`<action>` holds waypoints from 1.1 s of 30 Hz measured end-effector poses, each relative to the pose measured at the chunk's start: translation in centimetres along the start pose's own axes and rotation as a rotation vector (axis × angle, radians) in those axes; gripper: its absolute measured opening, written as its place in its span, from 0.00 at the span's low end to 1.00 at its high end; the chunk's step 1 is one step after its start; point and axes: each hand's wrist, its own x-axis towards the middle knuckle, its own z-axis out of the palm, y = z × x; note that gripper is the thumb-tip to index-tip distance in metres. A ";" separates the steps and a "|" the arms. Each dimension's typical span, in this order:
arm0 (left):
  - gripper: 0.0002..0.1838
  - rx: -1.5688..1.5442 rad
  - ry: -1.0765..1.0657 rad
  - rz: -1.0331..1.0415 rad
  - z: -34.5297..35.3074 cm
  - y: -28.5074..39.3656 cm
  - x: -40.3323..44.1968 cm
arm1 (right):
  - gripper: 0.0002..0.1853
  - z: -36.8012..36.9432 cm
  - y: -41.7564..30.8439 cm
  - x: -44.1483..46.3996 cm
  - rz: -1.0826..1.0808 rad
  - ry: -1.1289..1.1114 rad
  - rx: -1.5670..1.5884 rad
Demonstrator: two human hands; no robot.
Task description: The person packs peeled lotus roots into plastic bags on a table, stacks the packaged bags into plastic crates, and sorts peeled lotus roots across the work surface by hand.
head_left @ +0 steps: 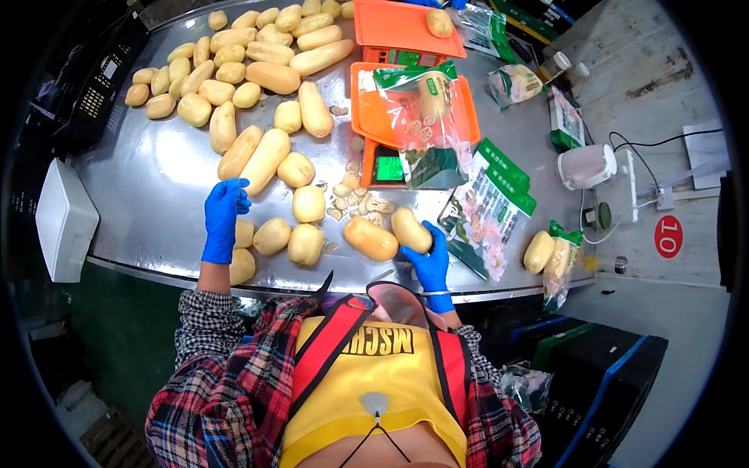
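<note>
My right hand (431,261), in a blue glove, has its thumb and fingers around the lower right end of a peeled lotus root piece (408,228). Another lotus root piece (370,239) lies just left of it on the metal table (168,199). My left hand (225,207), also gloved in blue, is at the left with its fingers loosely bent and apart. Nothing shows in it. Nearest to it is a long lotus root piece (266,161). Lotus root scraps (367,204) lie between the hands.
An orange scale (367,90) with a lit green display (388,168) carries a bag of lotus root (427,117). Printed bags (491,210) lie to its right. Many lotus roots (273,76) cover the back left. A white box (62,222) stands left; a filled bag (560,261) sits right.
</note>
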 end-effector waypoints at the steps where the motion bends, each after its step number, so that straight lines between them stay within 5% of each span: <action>1: 0.14 -0.008 -0.006 0.006 0.0 -0.2 -0.1 | 0.41 0.1 0.2 0.0 0.008 -0.002 0.028; 20: 0.08 -0.128 0.245 0.067 -4.3 -0.5 0.1 | 0.33 -0.3 0.1 0.3 0.155 -0.044 0.066; 22: 0.10 -0.072 0.269 0.067 -4.8 -0.6 -0.2 | 0.30 -1.8 0.8 1.3 0.337 -0.087 0.141; 24: 0.10 0.000 0.275 0.096 -3.3 -0.9 0.6 | 0.30 -1.8 -2.5 0.9 0.493 0.084 0.590; 28: 0.12 -0.065 -0.128 0.160 5.3 -1.1 -0.7 | 0.33 -3.4 -5.2 2.5 0.369 0.092 0.788; 33: 0.19 -0.156 -0.813 -0.270 18.8 1.1 -2.9 | 0.31 -1.4 -8.1 6.4 0.292 0.086 0.884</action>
